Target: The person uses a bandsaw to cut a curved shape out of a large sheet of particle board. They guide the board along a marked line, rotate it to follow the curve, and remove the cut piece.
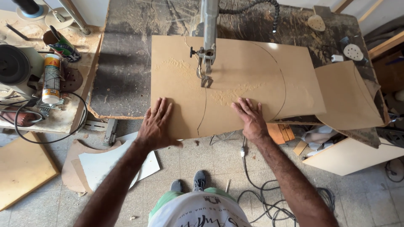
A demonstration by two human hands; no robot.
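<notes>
A large tan fibreboard panel (252,71) lies on the dark saw table (126,71), with a curved pencil line drawn across it. The scroll saw's blade arm (206,63) stands over the panel, and sawdust lies around the blade. A cut runs from the panel's near edge up to the blade. My left hand (156,124) presses flat on the panel's near left edge, fingers spread. Flat on the panel to the right of the cut rests my right hand (251,117).
A side bench at left holds a sealant tube (51,77), a tin (63,46), sanding discs and a black cable. A cut-off board piece (347,94) lies at right. Board offcuts (107,162) and cables (273,197) lie on the tiled floor.
</notes>
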